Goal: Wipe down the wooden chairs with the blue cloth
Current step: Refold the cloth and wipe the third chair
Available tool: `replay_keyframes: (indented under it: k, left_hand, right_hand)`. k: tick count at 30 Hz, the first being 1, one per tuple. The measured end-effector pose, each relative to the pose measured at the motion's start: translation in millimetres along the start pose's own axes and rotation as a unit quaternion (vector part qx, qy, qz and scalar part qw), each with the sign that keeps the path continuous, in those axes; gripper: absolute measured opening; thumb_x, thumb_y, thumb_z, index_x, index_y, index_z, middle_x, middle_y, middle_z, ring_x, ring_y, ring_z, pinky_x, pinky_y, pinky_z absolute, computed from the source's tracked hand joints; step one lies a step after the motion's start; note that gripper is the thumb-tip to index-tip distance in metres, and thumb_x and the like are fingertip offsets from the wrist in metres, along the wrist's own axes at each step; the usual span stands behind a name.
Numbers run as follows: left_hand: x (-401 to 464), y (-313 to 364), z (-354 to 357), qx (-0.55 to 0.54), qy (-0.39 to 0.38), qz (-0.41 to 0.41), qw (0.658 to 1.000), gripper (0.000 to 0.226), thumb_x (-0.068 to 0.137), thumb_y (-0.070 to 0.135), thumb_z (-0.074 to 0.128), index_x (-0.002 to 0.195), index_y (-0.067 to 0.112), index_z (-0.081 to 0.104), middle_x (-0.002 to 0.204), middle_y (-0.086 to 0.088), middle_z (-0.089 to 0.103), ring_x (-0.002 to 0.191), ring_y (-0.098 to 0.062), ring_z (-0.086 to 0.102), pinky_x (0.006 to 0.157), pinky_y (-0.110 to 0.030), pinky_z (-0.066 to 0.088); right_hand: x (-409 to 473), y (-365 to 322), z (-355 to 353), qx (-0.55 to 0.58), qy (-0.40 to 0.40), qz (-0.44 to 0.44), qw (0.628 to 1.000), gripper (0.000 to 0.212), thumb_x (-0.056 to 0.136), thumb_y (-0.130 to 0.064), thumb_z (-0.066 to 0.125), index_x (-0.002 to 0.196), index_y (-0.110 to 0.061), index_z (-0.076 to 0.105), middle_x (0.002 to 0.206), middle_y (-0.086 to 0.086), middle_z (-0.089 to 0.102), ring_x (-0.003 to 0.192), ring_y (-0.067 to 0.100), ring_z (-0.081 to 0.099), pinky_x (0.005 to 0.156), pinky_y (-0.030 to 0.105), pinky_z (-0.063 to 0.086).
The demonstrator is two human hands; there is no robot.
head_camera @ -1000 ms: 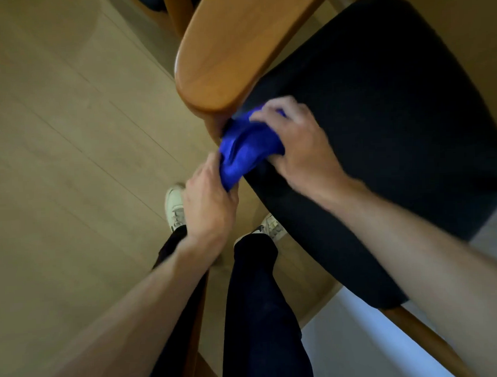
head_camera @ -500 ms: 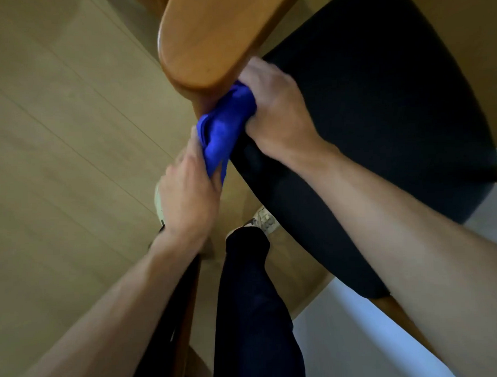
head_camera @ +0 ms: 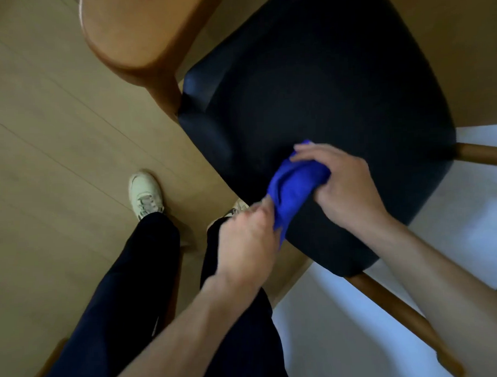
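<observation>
1. Cloth (head_camera: 293,186): a bunched blue cloth sits between both hands, over the near edge of the seat (head_camera: 336,86). I cannot tell if it touches the seat.
2. Right hand (head_camera: 345,185): its fingers curl over the far end of the cloth and grip it, the thumb tucked beneath.
3. Left hand (head_camera: 246,242): it pinches the near, lower end of the cloth, pulling it into a short band. The fingertips are hidden behind the knuckles.
4. Chair: it fills the upper right of the view. The seat is dark and padded. A rounded wooden backrest (head_camera: 134,31) sits at the far left, on a wooden post (head_camera: 165,92) that meets the seat corner. Two wooden legs show, one (head_camera: 401,318) at the near right and one (head_camera: 482,154) at the right edge.
5. Progress: the cloth is away from all the wood right now, so no wiping is under way. It looks like a regrip or refold between strokes.
6. Done so far: no wet sheen or clean patch shows on the wood, so I cannot tell which parts are finished.
7. Left to do: likely the legs, which sit low and apart from the hands, and any other chairs. Only this one is fully in view.
8. Surroundings: pale wood floor (head_camera: 42,139), a white patch of floor at the near right, and the person's dark trousers and pale shoe (head_camera: 144,194) below.
</observation>
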State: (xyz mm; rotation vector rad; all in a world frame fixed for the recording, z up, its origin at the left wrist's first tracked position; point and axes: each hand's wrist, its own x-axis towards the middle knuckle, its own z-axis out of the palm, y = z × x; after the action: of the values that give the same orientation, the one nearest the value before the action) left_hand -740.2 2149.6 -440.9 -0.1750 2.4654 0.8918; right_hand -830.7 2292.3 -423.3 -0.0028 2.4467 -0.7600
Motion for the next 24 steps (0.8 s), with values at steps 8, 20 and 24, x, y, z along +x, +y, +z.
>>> replay_keyframes:
  k: [8,20,24]
  left_hand:
    - [58.5,-80.2,-77.6,0.009,0.160,-0.109,0.981,0.025,0.092,0.030,0.056,0.110,0.012,0.058,0.085,-0.020,0.066,0.078,-0.044,0.058,0.072,-0.049,0.051]
    - [-18.5,7.8,11.7,0.018,-0.003,-0.033,0.999,0.029,0.082,0.015,0.067,0.110,0.014,0.063,0.096,-0.003,0.072,0.082,-0.027,0.068,0.058,-0.032,0.042]
    - [7.9,-34.5,-41.2,-0.007,0.104,-0.057,0.993,0.014,0.084,0.019,0.067,0.093,0.014,0.058,0.074,-0.011,0.065,0.065,-0.037,0.061,0.059,-0.039,0.050]
  right_hand:
    - [106.3,-110.5,61.8,0.089,0.076,-0.213,0.970,0.035,0.071,0.004,0.049,0.096,-0.009,0.069,0.104,0.002,0.069,0.100,0.016,0.063,0.090,0.034,0.050]
    - [-26.3,19.6,9.3,0.044,0.007,0.022,0.999,0.058,0.069,0.023,0.054,0.113,-0.011,0.072,0.132,-0.002,0.062,0.131,0.010,0.051,0.114,0.027,0.036]
    - [31.4,-47.7,31.2,0.106,0.057,-0.076,0.990,0.051,0.070,0.008,0.052,0.112,-0.013,0.073,0.128,0.000,0.065,0.122,0.011,0.057,0.111,0.023,0.036]
